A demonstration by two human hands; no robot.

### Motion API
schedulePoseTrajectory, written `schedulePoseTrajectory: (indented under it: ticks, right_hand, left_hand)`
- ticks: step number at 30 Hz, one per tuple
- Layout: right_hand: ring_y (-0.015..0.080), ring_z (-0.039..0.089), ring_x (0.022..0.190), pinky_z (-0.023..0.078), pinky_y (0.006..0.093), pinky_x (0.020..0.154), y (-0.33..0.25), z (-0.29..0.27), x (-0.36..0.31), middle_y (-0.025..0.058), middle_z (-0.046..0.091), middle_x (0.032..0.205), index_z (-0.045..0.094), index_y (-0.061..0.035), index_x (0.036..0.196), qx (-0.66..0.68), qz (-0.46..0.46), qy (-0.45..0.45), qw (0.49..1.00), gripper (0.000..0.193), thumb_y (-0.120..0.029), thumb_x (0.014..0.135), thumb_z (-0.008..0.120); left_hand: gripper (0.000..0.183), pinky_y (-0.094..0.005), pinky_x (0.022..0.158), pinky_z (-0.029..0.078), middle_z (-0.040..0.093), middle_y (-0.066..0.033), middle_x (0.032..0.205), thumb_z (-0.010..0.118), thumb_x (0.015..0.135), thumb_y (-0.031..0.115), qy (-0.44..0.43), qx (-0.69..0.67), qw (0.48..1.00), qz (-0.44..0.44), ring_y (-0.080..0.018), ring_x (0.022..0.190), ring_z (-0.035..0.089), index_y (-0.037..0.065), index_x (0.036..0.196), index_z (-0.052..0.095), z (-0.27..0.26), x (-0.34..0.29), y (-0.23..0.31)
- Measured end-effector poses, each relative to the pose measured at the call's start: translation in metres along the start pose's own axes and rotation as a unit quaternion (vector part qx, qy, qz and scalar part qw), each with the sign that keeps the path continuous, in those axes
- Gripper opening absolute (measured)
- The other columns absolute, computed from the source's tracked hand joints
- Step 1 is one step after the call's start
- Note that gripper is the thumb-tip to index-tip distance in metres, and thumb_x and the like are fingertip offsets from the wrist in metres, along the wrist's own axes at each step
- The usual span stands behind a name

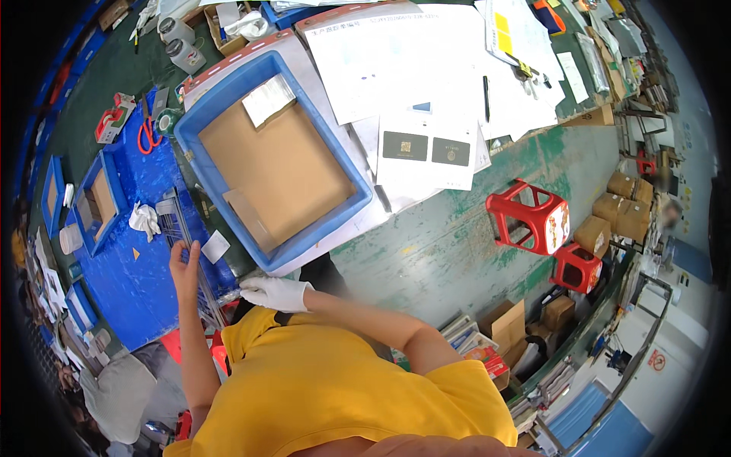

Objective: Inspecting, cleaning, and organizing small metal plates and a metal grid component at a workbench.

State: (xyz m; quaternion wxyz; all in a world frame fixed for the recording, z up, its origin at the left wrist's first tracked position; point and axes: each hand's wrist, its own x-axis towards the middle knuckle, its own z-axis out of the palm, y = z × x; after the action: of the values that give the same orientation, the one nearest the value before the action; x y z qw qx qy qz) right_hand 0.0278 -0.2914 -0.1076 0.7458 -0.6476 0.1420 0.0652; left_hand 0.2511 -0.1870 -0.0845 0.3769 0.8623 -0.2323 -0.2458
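Observation:
My left hand [185,268] is bare and raised beside a narrow metal rail frame [199,263] along the table edge. Its fingers are slightly bent with a gap between them, and I see nothing held. A white glove covers my right hand [276,294], low in front of my body by the table edge. Its fingers point left and close together near the frame's lower end; whatever they pinch is too small to make out. Ahead sits a blue plastic tray [324,126] with a brown base, a stack of white cards [268,100] and a thin clear sheet [247,217].
Papers [381,57] cover the table beyond the tray. At left, a blue mat [129,266] carries red-handled scissors [148,137], crumpled white tissue [144,220] and a smaller blue tray [114,179]. A small white card [215,247] lies nearby. Red stools [556,225] stand on the floor at right.

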Motion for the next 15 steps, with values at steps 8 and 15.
schedulePoseTrajectory:
  ticks: [8,15]
  right_hand:
    - [0.0310,0.051,0.125,0.038,0.0364,0.105,-0.014,-0.027,-0.002,0.0186,0.056,0.132,0.051,-0.0044,0.134,0.060,0.057,-0.131,0.988,0.054,-0.045,0.099,0.044]
    - [0.0320,0.051,0.125,0.038,0.0372,0.105,-0.009,-0.028,0.002,0.0184,0.055,0.133,0.050,-0.0061,0.135,0.055,0.044,-0.151,0.986,0.052,-0.044,0.099,0.044]
  left_hand:
    - [0.027,-0.0251,0.077,0.040,0.054,-0.0025,0.083,0.065,0.093,0.024,0.025,0.052,0.998,-0.011,-0.0124,0.082,0.047,0.001,0.084,0.055,0.007,0.011,-0.004]
    - [0.030,-0.0243,0.071,0.038,0.046,0.0002,0.079,0.063,0.095,0.027,0.053,0.043,0.997,-0.028,-0.0111,0.077,0.042,0.002,0.082,0.051,0.002,0.012,-0.010]
